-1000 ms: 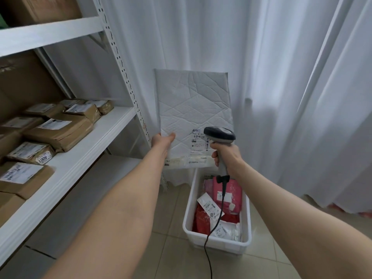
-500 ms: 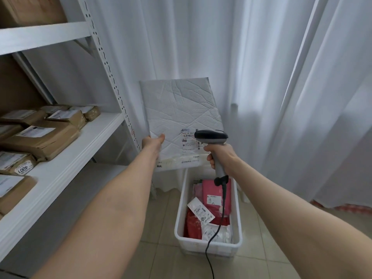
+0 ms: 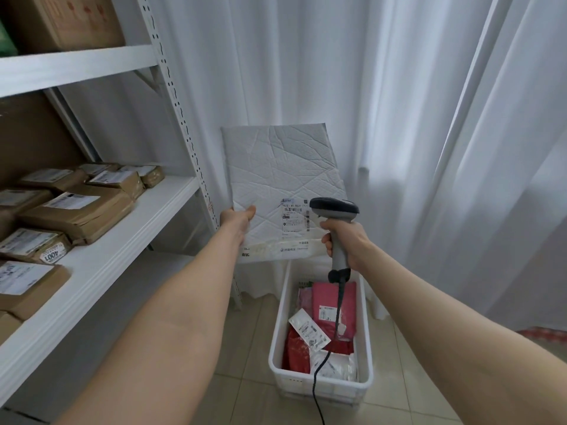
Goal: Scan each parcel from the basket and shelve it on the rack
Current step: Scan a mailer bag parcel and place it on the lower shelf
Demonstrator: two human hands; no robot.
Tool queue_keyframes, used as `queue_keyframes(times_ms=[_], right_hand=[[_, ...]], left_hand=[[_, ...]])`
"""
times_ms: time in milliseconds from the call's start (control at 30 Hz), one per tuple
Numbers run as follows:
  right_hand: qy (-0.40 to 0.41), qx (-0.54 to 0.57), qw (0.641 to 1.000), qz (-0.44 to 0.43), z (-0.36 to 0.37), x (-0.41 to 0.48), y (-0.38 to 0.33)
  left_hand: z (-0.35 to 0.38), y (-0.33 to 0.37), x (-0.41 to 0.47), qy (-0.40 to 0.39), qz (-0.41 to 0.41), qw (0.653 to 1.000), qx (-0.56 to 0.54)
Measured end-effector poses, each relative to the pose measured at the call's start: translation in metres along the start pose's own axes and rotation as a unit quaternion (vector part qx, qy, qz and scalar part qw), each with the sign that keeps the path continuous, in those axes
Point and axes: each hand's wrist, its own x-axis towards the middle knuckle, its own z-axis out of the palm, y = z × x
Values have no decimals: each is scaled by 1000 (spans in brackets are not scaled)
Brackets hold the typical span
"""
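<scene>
Fingers [image 3: 327,240] of the right hand [image 3: 345,239] are curled tight round the grey handle of the scanner [image 3: 334,207], a full grip. Its dark head sits right up against the label [image 3: 295,219] at the lower right corner of the padded envelope [image 3: 276,179]. Over on the left hand [image 3: 237,218], the thumb [image 3: 249,210] lies flat on the envelope's front, pinching its lower left edge. The other fingers are tucked behind it and cannot be seen. The envelope is white and creased, held upright in the air above the far end of the basket [image 3: 366,332], just beside the upright post of the rack [image 3: 122,240]. Down below, the white basket stands on the tiled floor [image 3: 245,394], loaded with red, pink and white bags [image 3: 334,302] carrying printed labels. The scanner's black cable [image 3: 317,378] drops from the handle, runs across those bags and goes over the basket's near rim. Out to the left, the rack's middle shelf carries brown cardboard parcels [image 3: 79,210] with white labels, one sticker reading 4001. One larger cardboard box [image 3: 70,23] sits on the shelf above. White curtains [image 3: 414,118] hang behind it all.
</scene>
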Motion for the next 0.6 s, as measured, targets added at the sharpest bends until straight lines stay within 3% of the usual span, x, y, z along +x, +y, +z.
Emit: queue_keyframes(times_ms=[267, 500, 600], right_hand=[[100, 96, 990, -3, 17, 17, 0], [66, 145, 987, 35, 57, 22, 6], [39, 147, 987, 60, 78, 18, 16]], left_hand=[[-64, 20, 0, -49, 14, 999, -7], [-135, 35, -20, -92, -18, 995, -38], [-158, 37, -25, -72, -11, 997, -26]])
